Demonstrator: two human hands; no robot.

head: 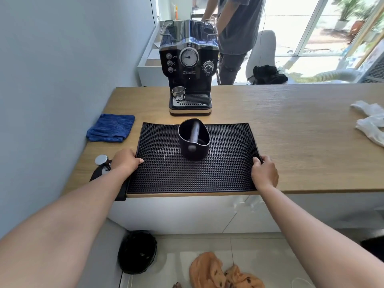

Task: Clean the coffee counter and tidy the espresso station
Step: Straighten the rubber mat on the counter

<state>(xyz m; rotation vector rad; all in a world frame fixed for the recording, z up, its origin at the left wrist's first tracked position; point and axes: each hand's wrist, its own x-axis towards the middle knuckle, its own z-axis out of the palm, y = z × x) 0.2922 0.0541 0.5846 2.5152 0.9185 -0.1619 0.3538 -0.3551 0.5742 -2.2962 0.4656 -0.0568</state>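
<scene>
Left hand: the left hand (126,161) grips the left short edge of the black studded rubber bar mat (193,169), fingers curled over the rim with the fingertips on the mat's top.
Right hand: the right hand (265,173) clasps the right short edge of the same mat, fingers wrapped round the rim and thumb on top.
Mat: it lies flat on the light wooden counter (291,125), its near long edge right at the counter's front edge.
Knock box: a dark round plastic knock box (193,140) with a bar across its mouth stands upright on the mat, near the middle of the far half.
Espresso machine: a black and chrome espresso machine (190,65) with a round gauge stands behind the mat, near it but apart.
Portafilter: a steel portafilter with a black handle (191,97) lies across the machine's drip tray.
Cloths: a folded blue cloth (111,127) sits left of the mat by the wall; a crumpled white cloth (372,121) lies well apart at the counter's right end.
Tamper: a chrome-topped tamper (102,161) rests just left of the left hand, partly hidden by the wrist.
</scene>
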